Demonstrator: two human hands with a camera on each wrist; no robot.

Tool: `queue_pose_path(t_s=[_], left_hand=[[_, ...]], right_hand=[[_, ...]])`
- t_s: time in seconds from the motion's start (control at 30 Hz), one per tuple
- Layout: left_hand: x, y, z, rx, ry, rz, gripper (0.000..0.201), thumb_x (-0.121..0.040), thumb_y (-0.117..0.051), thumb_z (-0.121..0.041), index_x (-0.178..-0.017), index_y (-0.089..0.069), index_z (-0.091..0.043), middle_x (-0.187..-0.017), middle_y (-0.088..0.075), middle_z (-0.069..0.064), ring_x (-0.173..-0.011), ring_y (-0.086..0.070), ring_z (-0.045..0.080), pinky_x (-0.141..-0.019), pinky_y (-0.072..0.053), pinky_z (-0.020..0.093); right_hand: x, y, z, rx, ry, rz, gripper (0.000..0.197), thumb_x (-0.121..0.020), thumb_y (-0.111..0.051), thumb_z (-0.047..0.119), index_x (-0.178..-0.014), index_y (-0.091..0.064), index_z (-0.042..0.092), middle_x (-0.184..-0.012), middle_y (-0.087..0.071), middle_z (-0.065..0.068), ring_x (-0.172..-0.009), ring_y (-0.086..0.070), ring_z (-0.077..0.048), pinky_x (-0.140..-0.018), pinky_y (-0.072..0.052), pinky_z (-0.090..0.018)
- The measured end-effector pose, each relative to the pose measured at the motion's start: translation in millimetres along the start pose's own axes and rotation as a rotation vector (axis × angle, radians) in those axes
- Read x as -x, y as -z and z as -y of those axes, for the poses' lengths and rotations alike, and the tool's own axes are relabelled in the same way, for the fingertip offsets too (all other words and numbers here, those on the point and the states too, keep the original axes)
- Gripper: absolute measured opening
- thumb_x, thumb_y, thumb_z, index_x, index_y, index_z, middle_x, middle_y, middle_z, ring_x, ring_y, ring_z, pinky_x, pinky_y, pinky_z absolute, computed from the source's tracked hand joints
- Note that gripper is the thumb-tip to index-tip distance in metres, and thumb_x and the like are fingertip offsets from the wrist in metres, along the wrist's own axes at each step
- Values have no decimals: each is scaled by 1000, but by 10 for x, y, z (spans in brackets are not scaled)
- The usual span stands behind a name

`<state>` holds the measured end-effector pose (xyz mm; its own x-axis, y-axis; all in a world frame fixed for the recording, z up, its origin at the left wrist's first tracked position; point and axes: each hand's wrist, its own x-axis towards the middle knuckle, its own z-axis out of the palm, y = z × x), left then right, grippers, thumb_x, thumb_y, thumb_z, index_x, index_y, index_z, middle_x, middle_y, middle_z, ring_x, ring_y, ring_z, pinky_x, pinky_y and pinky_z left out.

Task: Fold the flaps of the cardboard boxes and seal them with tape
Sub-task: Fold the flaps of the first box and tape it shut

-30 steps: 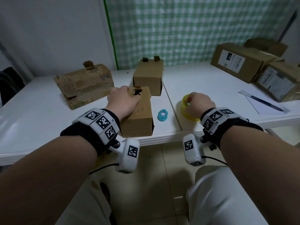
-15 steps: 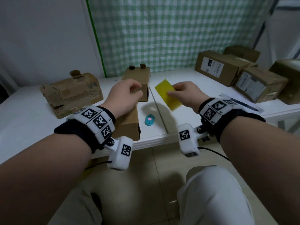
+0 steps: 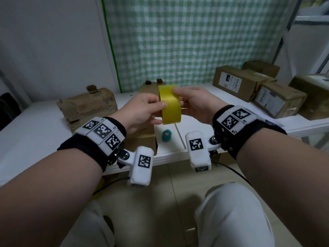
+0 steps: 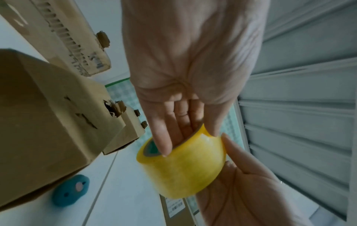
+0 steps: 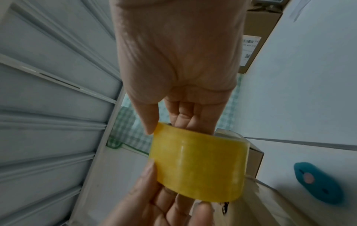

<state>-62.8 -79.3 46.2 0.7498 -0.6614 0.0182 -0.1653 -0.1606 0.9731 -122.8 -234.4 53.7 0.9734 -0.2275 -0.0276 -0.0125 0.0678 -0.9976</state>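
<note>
Currently both hands hold the yellow tape roll (image 3: 170, 104) in the air above the front edge of the white bench (image 3: 35, 129), between the two wrists and clear of every box.

Left hand (image 3: 142, 111): grip closed on the roll. Thumb lies on the outer yellow face; in the left wrist view its fingers (image 4: 162, 137) reach over the rim and into the core.

Right hand (image 3: 195, 104): grip also closed on the roll, pinching it from the opposite side. One fingertip sits on the top edge, the others go behind the roll.

Roll stands on edge, its broad band facing the head camera. Loose end of the tape: cannot tell from any view.

Nearest cardboard box (image 3: 142, 139) sits on the bench directly under the left hand, at the front edge; not touched by either hand. Its top shows a torn hole in the left wrist view. Second small box (image 3: 147, 88) stands behind it, mostly hidden by the hands. Battered corrugated box (image 3: 87, 106) lies to the left, well apart.

Small teal cutter (image 3: 166, 135) lies on the bench just right of the nearest box, below the roll.

Labelled boxes (image 3: 236, 82) are stacked at the far right of the bench
</note>
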Motion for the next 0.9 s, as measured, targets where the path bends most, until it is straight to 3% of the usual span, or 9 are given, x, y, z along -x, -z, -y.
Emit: queue_pose_path(t_s=[0.1,0.2,0.3,0.4,0.47,0.63,0.73,0.8,0.9], left_hand=[[30,60,-25,110,43,-25,15,-95,-53,-20,-96,-61,-7,-89,-68,8,-79,-68,15,-69,-58,27],[56,100,-20,214,80,-77,20,-95,-52,-21,-106,-61,-6,-89,-69,8,-73,-69,14,-73,-57,29],[85,133,-3,302,104,-101,22,-96,-52,-22,-109,-60,-6,-89,-69,8,-68,-70,13,-67,-57,26],[100,161,18,385,126,-123,25,-96,-51,-20,-116,-56,-5,-89,-68,10,-65,-70,14,-60,-56,25],[91,182,25,438,143,-155,22,-96,-51,-19,-113,-57,-5,-85,-69,9,-61,-69,14,-55,-56,23],[89,236,19,542,203,-177,17,-97,-50,-22,-100,-61,-8,-69,-71,6,-55,-67,12,-49,-53,19],[101,245,9,374,248,-191,21,-95,-53,-33,-96,-60,-13,-77,-67,4,-63,-66,14,-55,-55,24],[99,265,1,227,232,-254,20,-91,-58,-36,-92,-58,-16,-84,-60,1,-71,-61,13,-65,-56,28],[92,341,18,105,159,-231,27,-86,-64,-35,-109,-57,-23,-107,-54,-6,-95,-51,11,-86,-50,34]], right_hand=[[12,-36,-7,105,9,20,19,-94,-56,23,-107,-60,10,-85,-62,-2,-73,-60,-14,-71,-54,-27],[29,-84,-30,167,18,60,12,-94,-57,22,-100,-61,12,-84,-61,-2,-73,-59,-14,-65,-53,-23],[42,-108,-46,200,16,112,7,-93,-57,21,-92,-61,15,-87,-61,-3,-75,-60,-14,-66,-52,-23],[46,-112,-60,224,24,171,6,-92,-58,16,-96,-62,15,-92,-61,-5,-83,-60,-17,-77,-53,-26],[45,-112,-66,236,33,215,14,-91,-58,10,-104,-61,14,-96,-65,-3,-89,-63,-17,-85,-53,-28],[31,-142,-85,256,33,271,33,-88,-58,0,-121,-56,4,-101,-66,-6,-94,-64,-20,-90,-52,-31],[15,-159,-102,250,29,235,32,-92,-56,8,-123,-56,1,-105,-64,-8,-95,-62,-19,-89,-51,-30],[11,-171,-102,242,22,203,28,-95,-52,14,-120,-57,3,-101,-63,-7,-91,-60,-18,-86,-50,-29],[-10,-169,-94,207,21,132,25,-96,-51,19,-115,-59,5,-99,-62,-9,-90,-58,-21,-83,-47,-30]])
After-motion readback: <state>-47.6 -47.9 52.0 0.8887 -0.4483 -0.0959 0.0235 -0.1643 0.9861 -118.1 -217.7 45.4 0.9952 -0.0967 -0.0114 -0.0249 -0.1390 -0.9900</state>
